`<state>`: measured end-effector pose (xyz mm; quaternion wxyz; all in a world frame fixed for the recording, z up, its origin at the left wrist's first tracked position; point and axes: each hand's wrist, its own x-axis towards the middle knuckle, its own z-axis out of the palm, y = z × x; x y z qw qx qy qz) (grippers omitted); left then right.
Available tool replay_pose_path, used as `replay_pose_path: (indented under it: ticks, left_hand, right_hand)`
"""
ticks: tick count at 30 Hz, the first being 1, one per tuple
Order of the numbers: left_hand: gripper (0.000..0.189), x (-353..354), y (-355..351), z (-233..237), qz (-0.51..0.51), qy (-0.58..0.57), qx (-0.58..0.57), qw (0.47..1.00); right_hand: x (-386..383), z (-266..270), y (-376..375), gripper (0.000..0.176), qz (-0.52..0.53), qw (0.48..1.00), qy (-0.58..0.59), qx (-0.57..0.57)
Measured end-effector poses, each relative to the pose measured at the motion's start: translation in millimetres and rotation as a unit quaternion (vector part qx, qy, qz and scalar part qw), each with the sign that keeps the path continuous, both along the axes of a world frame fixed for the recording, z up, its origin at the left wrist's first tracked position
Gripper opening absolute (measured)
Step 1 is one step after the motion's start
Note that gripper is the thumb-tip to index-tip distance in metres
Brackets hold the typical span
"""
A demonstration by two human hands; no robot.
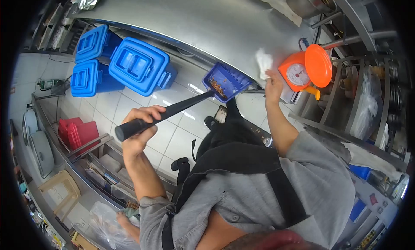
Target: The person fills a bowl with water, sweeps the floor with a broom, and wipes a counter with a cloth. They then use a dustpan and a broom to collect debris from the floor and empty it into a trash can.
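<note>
My left hand (140,127) is wrapped round the upper end of a long black handle (181,105). The handle runs down to a blue-purple dustpan (235,82), which holds brown scraps and sits low beside the steel table (207,27). At the table's edge, my right hand (273,83) has its fingers closed on a crumpled white cloth (263,62), slightly blurred. Just right of that hand stands an orange scale (296,73) with a round dial and an orange pan.
Blue lidded bins (140,64) stand on the tiled floor at the left, with red containers (78,133) below them. Metal shelving (341,99) lines the right side. A co-worker's hand (125,222) is near a clear plastic bag (108,228) at the lower left.
</note>
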<state>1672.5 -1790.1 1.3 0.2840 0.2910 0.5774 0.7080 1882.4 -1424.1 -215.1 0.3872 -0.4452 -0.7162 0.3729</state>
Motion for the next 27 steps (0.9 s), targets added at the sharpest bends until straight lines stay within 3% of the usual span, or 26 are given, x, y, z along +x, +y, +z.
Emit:
replay_pose_path:
  ticks: [2,4,6,9,11,15,17,18,20,22,24,27]
  left_hand:
    - [0.031,2.3,1.6,-0.1,-0.002,-0.023,-0.003,1.000]
    - [0.031,0.5,-3.1,0.1,-0.009,-0.017,0.006,1.000]
    - [0.031,-2.2,-7.2,-4.3,-0.009,-0.019,0.018,1.000]
    - [0.032,-8.7,-8.8,-7.2,-0.017,-0.002,0.027,0.999]
    - [0.032,-8.8,-6.3,-5.2,-0.013,0.005,0.026,1.000]
    - [0.032,-14.8,-1.9,-8.5,0.002,0.016,0.021,1.000]
    - [0.032,-15.2,0.5,-11.0,0.019,0.011,0.015,1.000]
    - [0.033,-15.2,4.1,-11.1,0.022,0.022,0.011,0.999]
    - [0.033,-17.5,7.6,-11.4,0.032,0.027,0.002,0.999]
    - [0.034,-20.4,9.5,-19.1,0.055,0.017,-0.011,0.998]
    - [0.033,-22.0,13.2,-18.4,0.042,0.027,-0.012,0.999]
    - [0.032,-17.9,17.8,-8.5,0.040,0.031,-0.023,0.998]
  right_hand:
    - [-22.1,11.6,-7.9,0.026,0.160,0.984,0.004,-0.083]
    - [-49.5,36.7,-8.0,0.027,0.167,0.985,-0.001,-0.036]
    - [-74.6,59.7,11.4,0.027,0.085,0.992,-0.026,-0.091]
    - [-102.3,54.2,82.5,0.030,-0.035,0.999,-0.016,-0.027]
    - [-106.9,62.0,116.8,0.032,-0.101,0.986,-0.074,0.112]
    - [-114.7,11.6,190.5,0.033,-0.172,0.974,-0.132,0.069]
    - [-132.2,-13.7,217.5,0.035,-0.138,0.958,-0.233,0.095]
    - [-152.2,-23.7,230.2,0.035,-0.128,0.961,-0.229,0.093]
    - [-192.9,-32.4,247.0,0.036,-0.058,0.964,-0.175,0.192]
    - [-240.0,0.6,230.9,0.034,0.042,0.968,-0.204,0.136]
    - [-267.1,-3.2,221.2,0.029,0.149,0.960,-0.148,0.186]
    - [-254.6,-18.8,176.4,0.025,0.311,0.945,-0.102,0.021]
